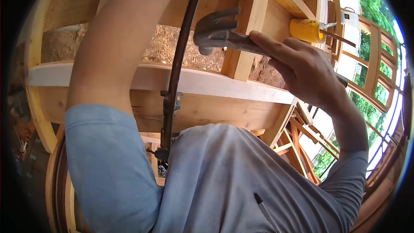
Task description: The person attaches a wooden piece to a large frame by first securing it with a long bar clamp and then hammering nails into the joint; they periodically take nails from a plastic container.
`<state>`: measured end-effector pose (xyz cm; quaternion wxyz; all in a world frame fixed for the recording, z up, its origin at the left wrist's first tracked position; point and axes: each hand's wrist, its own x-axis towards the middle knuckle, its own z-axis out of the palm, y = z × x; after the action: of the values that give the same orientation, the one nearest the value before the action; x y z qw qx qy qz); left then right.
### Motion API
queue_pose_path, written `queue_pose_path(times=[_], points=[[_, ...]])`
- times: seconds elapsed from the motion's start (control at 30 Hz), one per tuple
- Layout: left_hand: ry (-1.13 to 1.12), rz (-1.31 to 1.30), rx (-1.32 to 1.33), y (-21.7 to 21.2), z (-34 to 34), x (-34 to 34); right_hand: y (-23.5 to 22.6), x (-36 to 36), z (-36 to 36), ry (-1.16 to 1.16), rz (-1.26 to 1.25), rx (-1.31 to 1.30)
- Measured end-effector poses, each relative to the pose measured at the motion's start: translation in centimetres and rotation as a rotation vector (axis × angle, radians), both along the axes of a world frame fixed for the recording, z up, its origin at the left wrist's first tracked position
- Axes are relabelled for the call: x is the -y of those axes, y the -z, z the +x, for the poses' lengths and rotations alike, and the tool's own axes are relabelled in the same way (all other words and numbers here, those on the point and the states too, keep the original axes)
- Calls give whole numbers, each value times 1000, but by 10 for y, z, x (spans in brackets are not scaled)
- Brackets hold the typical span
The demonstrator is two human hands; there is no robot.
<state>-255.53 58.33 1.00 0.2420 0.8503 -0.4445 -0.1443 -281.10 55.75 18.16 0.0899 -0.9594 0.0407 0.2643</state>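
My right hand [308,69] is wrapped round the handle of a claw hammer [213,32], its index finger lying along the handle. The hammer's metal head hangs in the air above a wooden frame [207,84], just right of a long dark bar clamp [177,64]. That clamp runs from the top of the view down across the frame's near rail to my shirt. Past the top edge reaches my left arm [118,34], so the left hand is out of sight.
A yellow bottle or tub [304,30] lies at the frame's far right. Wood shavings [168,45] show between the frame's members. Wooden chair-like frames [373,60] stand to the right, with more timber pieces [297,140] below. A pen [265,211] is clipped on my shirt.
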Motion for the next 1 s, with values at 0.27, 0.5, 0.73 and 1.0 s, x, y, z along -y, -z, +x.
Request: queue_pose_path(times=[0.27, 0.5, 0.73, 1.0], points=[[51, -402, 470, -8, -36, -10, 28, 2, -125, 669, 308, 471], [42, 364, -726, 8, -168, -44, 74, -33, -210, 1363, 597, 243], [-437, -57, -1277, 69, -206, -33, 46, -49, -226, 881, 536, 607], [-401, -121, -1323, 60, -205, -37, 90, -47, -204, 818, 379, 268]])
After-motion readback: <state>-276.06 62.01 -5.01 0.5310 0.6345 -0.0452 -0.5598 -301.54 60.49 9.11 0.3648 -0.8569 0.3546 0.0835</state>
